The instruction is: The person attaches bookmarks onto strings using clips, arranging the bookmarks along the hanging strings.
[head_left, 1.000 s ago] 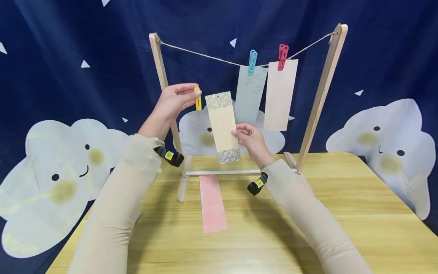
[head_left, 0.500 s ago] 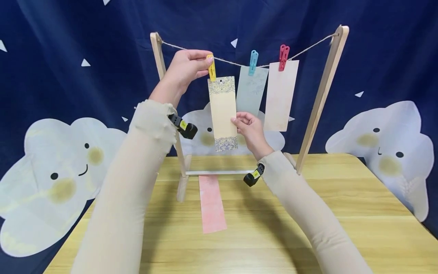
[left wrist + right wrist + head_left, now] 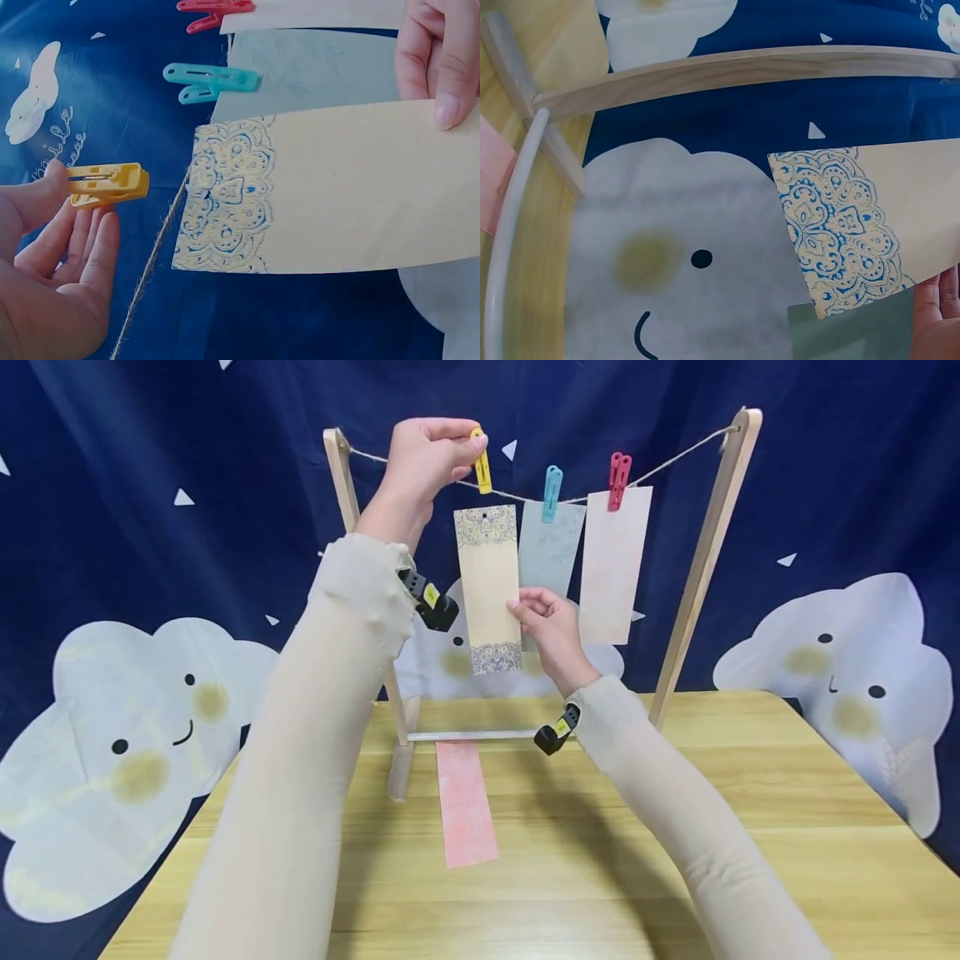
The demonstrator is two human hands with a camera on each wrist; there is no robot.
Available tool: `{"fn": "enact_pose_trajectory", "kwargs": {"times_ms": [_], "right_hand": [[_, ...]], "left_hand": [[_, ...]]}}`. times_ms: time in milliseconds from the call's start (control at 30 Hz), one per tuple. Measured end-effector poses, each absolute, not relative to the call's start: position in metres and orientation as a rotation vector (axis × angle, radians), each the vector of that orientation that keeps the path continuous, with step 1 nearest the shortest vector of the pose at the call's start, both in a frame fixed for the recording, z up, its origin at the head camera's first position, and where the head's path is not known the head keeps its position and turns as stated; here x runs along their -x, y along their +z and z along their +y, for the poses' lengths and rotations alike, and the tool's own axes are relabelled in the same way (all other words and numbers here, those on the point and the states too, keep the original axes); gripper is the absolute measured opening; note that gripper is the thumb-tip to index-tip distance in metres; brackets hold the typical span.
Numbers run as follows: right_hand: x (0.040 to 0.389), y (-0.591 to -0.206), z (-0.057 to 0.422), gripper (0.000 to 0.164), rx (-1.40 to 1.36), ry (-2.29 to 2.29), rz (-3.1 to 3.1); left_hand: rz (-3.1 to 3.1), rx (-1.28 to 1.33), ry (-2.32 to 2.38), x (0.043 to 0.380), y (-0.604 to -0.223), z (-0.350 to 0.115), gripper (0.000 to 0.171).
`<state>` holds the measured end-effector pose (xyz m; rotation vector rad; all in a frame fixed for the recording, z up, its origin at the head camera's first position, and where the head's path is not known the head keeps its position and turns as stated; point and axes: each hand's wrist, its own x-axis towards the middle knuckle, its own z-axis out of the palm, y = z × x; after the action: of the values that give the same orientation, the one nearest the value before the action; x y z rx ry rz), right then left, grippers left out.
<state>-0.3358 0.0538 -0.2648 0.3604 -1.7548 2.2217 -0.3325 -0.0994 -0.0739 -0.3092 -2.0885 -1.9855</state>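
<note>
Between thumb and fingers, my left hand (image 3: 427,464) pinches a yellow clothespin (image 3: 482,462), level with the twine (image 3: 517,496). In the left wrist view the clothespin (image 3: 109,183) stands apart from the card's top edge. My right hand (image 3: 551,631) grips the right edge of a cream card (image 3: 489,581) with blue lace patterns at both ends and a small hole near the top. That card is upright, its top just below the twine. To its right a pale green card (image 3: 552,547) hangs under a blue clothespin (image 3: 552,493), partly covered by the cream card and my right hand.
A white card (image 3: 617,568) hangs from a red clothespin (image 3: 618,481) farther right. The wooden posts (image 3: 705,568) and a white crossbar (image 3: 472,736) form the stand. A pink card (image 3: 467,806) lies on the wooden table (image 3: 570,877); a blue cloud-printed cloth (image 3: 150,468) is behind.
My left hand has risen and moved right with the yellow clothespin, up to the twine. My right hand has lifted the cream card and turned it more upright. The hung cards stay put.
</note>
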Motion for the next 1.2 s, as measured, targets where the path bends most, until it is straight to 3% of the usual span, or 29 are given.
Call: {"fn": "enact_pose_trajectory", "kwargs": {"times_ms": [633,1200], "right_hand": [[0.344,-0.253,0.051,0.010,-0.256,2.270,-1.705],[0.342,-0.252,0.044,0.011,-0.299,2.272,-1.686]], "left_hand": [[-1.967,0.013,-2.032,0.346,-0.060,-0.089,0.016],[-1.964,0.010,-1.961,0.345,-0.063,-0.088,0.012]]}}
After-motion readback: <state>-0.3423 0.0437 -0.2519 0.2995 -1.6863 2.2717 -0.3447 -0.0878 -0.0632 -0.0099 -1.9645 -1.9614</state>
